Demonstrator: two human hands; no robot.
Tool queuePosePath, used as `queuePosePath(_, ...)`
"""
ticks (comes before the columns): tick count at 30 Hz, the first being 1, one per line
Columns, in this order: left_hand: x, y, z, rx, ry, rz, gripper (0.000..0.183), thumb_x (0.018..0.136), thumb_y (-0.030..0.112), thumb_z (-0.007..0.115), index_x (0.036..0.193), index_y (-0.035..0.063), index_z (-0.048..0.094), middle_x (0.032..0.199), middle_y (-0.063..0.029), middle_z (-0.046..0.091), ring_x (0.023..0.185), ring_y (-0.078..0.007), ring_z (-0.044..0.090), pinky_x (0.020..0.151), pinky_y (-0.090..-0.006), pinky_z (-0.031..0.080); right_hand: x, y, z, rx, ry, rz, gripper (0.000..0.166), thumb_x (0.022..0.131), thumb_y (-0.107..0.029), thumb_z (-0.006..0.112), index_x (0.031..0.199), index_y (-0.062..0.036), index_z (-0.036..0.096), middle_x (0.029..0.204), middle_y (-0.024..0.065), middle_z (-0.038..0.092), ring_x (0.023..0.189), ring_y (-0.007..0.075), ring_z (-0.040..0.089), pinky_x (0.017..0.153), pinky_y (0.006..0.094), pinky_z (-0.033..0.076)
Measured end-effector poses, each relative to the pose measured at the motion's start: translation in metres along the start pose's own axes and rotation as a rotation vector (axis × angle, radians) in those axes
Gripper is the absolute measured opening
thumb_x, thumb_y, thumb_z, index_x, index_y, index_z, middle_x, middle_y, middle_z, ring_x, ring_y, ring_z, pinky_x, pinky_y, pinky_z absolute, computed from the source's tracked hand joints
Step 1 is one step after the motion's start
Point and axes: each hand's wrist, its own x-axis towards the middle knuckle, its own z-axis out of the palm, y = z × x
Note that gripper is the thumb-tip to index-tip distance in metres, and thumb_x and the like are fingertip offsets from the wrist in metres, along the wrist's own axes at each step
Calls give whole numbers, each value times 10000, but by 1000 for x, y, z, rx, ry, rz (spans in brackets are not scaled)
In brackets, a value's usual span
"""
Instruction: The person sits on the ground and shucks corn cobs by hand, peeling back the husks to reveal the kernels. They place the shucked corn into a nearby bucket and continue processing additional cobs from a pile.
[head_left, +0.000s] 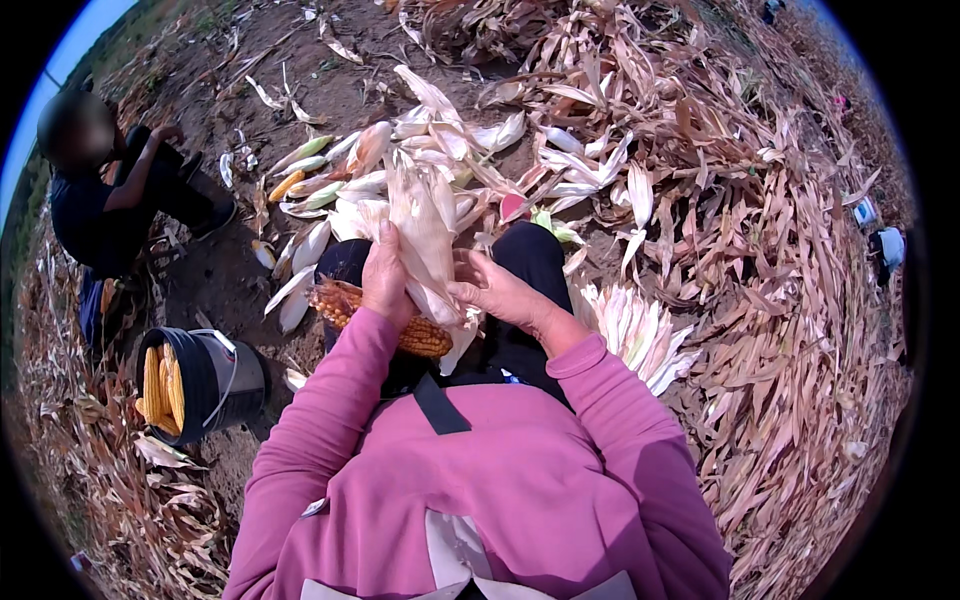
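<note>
My left hand (386, 281) grips a pale dry corn husk (424, 217) that stands up above my lap, thumb on its near face. Beneath that hand and wrist an ear of corn (426, 339) lies slantwise, orange kernels bare and brown silk at its left end. My hand covers its middle, so I cannot tell whether the husk is still joined to it. On the other side, my right hand (501, 294) has thumb and fingers spread, their tips at the husk's right edge. Just beyond my knees is a heap of ears in husks (360, 176).
At left a dark bucket (247, 386) lies tilted with several husked ears (161, 390) inside. A person (105, 187) sits beyond it. Loose husks (634, 330) lie by my right knee. Dry corn stalks (780, 322) cover the ground at right; a red object (512, 206) shows among husks.
</note>
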Motion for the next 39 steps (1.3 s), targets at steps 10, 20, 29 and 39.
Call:
queuePosePath(10, 5, -22, -14, 421, -10, 49, 578, 980, 473, 398, 1396, 74, 352, 1347, -87, 465, 1188, -183, 474, 1029, -390, 294, 2, 22, -7, -563, 430, -309, 540, 908, -228, 558, 1308, 56, 335, 1086, 293, 570, 1039, 379, 571, 900, 414, 438)
queuePosePath(20, -36, -10, -3, 1305, -474, 54, 260, 858, 72, 638, 1087, -19, 557, 826, -86, 621, 746, -154, 601, 704, -279, 481, -251, 154, -208, -726, 1315, 439, 473, 895, -245, 558, 1282, 7, 452, 1179, 283, 563, 1107, 399, 544, 945, 416, 418)
queuePosePath(29, -49, -2, 9, 1547, -310, 408, 248, 812, -11, 613, 1055, 15, 576, 831, -102, 618, 716, -217, 612, 666, -306, 492, -228, 266, -227, -712, 1237, 933, 549, 869, -362, 558, 1290, -19, 474, 1221, 245, 561, 1139, 397, 532, 980, 444, 403)
queuePosePath(39, -63, 21, 10, 2025, -731, 191, 565, 617, 272, 791, 1109, 88, 582, 1119, -82, 565, 1121, -292, 504, 1028, -469, 328, -227, 219, -237, -660, 1332, 1184, 469, 849, -151, 485, 1309, -65, 461, 1340, 156, 483, 1242, 333, 469, 1027, 414, 390)
